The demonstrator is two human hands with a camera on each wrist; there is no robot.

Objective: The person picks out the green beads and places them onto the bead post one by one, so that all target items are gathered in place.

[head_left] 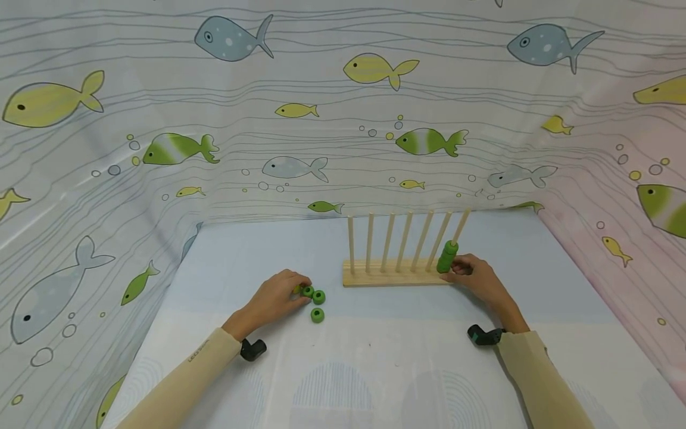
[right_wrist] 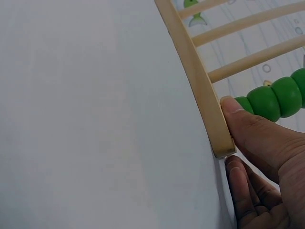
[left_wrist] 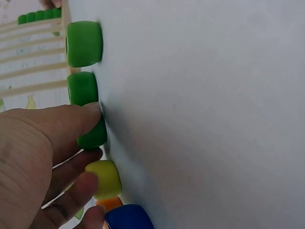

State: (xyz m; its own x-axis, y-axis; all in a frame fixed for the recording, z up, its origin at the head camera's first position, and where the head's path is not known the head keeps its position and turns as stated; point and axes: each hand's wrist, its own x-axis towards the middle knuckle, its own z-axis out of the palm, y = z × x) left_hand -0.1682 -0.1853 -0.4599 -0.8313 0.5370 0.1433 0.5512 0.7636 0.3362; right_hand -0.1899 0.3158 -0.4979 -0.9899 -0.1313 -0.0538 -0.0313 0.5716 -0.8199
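Pinching a green bead [head_left: 308,291] between thumb and index finger, the left hand [head_left: 276,293] rests low over the pale tabletop [head_left: 364,375]. A second green bead [head_left: 319,297] sits just beside the pinched one, slightly past its three o'clock; a third [head_left: 317,315] lies apart at its five o'clock. In the left wrist view, a yellow bead [left_wrist: 108,179] is by the other fingertips, toward five o'clock of the pinched bead, with an orange bead [left_wrist: 110,203] at the yellow one's six o'clock and a blue bead [left_wrist: 129,217] at its five.

Roughly at the left hand's three o'clock stands the wooden rack [head_left: 396,279], its seven rods upright. A stack of green beads [head_left: 447,257] fills the lower part of its end rod, at the rack's three o'clock side. There the right hand [head_left: 479,281] grips the base's end, thumb laid close to the lowest bead, other fingers curled around the end. Both sleeves [head_left: 184,378] are beige.
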